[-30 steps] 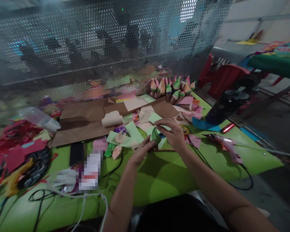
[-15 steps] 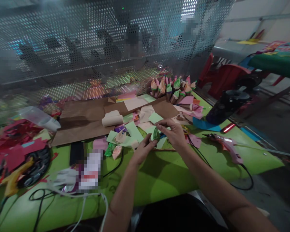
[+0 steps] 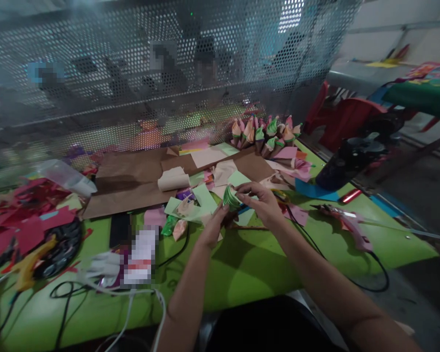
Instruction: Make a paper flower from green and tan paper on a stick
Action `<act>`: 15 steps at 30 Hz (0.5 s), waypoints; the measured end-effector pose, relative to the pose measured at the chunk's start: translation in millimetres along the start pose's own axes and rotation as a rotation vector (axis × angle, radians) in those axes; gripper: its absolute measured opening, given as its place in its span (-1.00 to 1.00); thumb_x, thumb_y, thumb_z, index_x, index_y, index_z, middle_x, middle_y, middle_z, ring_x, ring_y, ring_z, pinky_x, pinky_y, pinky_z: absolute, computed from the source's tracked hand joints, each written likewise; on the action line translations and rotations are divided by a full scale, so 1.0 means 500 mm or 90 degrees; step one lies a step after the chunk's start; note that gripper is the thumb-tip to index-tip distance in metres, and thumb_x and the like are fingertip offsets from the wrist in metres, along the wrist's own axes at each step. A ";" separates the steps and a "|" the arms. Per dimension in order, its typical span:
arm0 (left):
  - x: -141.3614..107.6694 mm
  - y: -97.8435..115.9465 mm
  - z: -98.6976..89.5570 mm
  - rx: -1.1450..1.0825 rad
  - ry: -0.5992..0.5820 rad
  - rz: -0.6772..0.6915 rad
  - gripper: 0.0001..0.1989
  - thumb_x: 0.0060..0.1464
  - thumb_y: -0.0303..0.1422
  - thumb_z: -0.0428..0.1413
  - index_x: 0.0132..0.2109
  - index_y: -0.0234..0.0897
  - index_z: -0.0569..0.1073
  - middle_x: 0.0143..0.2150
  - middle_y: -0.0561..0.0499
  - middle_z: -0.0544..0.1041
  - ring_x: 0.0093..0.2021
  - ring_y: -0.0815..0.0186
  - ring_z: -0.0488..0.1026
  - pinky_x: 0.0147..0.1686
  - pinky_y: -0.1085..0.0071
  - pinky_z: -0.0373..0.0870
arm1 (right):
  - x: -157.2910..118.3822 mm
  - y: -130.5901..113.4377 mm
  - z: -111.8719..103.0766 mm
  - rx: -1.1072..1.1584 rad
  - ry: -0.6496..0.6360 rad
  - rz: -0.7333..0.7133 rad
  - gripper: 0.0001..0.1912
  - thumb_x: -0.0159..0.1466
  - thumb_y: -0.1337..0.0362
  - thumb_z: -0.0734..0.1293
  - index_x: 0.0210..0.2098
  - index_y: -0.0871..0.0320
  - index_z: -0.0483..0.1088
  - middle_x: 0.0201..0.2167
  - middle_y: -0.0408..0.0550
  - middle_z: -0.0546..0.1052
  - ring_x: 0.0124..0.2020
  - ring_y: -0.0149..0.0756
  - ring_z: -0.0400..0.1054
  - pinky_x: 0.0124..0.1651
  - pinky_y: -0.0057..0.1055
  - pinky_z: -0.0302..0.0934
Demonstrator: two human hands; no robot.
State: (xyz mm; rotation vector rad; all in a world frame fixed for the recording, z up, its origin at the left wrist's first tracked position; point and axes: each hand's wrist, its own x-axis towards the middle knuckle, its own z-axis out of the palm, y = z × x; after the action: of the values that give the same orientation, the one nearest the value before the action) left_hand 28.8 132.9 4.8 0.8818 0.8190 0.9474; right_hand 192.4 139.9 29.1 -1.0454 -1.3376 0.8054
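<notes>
Between my two hands is a paper ice-cream swirl, striped green and white. My left hand is closed round its lower side, with fingertips underneath partly hidden. My right hand pinches its upper right edge. Just behind it lie pale green paper sheets, partly covered by my fingers. A green crumpled paper piece and a peach one rest to the left of my hands. Finished-looking paper ice-cream cones in peach, green and pink stand bunched at the back.
A pink glue gun lies on the right of the green table, a yellow one on the left. Brown paper and a cream paper roll lie behind. A dark bottle stands at right; white cables cross the front left.
The striped swirl has tipped, so its striped side and pale top show more now. Both hands stay on it, my right fingers shifted slightly. The whole view has moved a little.
</notes>
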 end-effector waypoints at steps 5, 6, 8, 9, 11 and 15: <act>-0.004 0.005 0.004 0.024 -0.019 0.017 -0.45 -0.01 0.07 0.24 -0.04 -0.26 0.52 -0.31 0.00 0.57 -0.27 0.25 0.49 -0.24 0.38 0.36 | 0.000 0.009 0.003 -0.038 -0.054 -0.036 -0.77 0.15 0.02 0.48 -0.44 0.02 0.56 -0.20 -0.03 0.63 -0.07 -0.12 0.45 0.09 -0.13 0.22; -0.003 0.004 0.003 0.029 -0.021 0.017 -0.46 -0.01 0.07 0.23 -0.06 -0.26 0.52 -0.33 0.01 0.56 -0.30 0.27 0.48 -0.28 0.39 0.34 | 0.000 0.011 0.003 -0.043 -0.058 -0.037 -0.77 0.16 0.01 0.47 -0.45 0.02 0.55 -0.19 -0.02 0.62 -0.07 -0.12 0.45 0.10 -0.12 0.22; 0.000 0.001 0.001 0.039 -0.023 0.010 -0.46 0.00 0.09 0.21 -0.07 -0.25 0.52 -0.37 0.02 0.53 -0.32 0.27 0.47 -0.33 0.41 0.31 | 0.001 0.013 0.003 -0.052 -0.060 -0.041 -0.76 0.18 0.02 0.46 -0.46 0.03 0.53 -0.19 -0.02 0.62 -0.07 -0.12 0.45 0.11 -0.10 0.21; 0.001 -0.001 0.000 0.041 -0.022 0.007 -0.46 0.00 0.09 0.20 -0.05 -0.24 0.51 -0.37 0.03 0.53 -0.32 0.26 0.47 -0.34 0.41 0.30 | 0.001 0.013 0.002 -0.053 -0.061 -0.042 -0.76 0.19 0.03 0.45 -0.47 0.03 0.53 -0.19 -0.02 0.62 -0.07 -0.12 0.45 0.12 -0.09 0.20; 0.003 -0.002 -0.002 0.044 -0.018 0.000 -0.44 0.00 0.09 0.19 -0.02 -0.23 0.50 -0.36 0.02 0.54 -0.32 0.25 0.47 -0.35 0.40 0.29 | 0.002 0.011 0.001 -0.053 -0.064 -0.042 -0.77 0.19 0.03 0.45 -0.47 0.03 0.53 -0.20 -0.02 0.63 -0.07 -0.12 0.45 0.11 -0.09 0.20; 0.001 0.001 -0.003 0.055 0.002 0.002 -0.42 -0.01 0.06 0.21 0.04 -0.23 0.49 -0.27 -0.02 0.58 -0.30 0.24 0.47 -0.29 0.35 0.34 | 0.002 0.008 -0.003 -0.072 -0.080 -0.041 -0.77 0.17 0.02 0.47 -0.43 0.03 0.55 -0.19 -0.03 0.63 -0.06 -0.10 0.46 0.11 -0.09 0.19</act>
State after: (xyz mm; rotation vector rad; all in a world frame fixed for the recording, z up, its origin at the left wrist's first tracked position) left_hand 27.2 133.8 4.4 0.9573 0.8666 0.9214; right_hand 194.3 141.9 26.0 -1.0475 -1.5305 0.7645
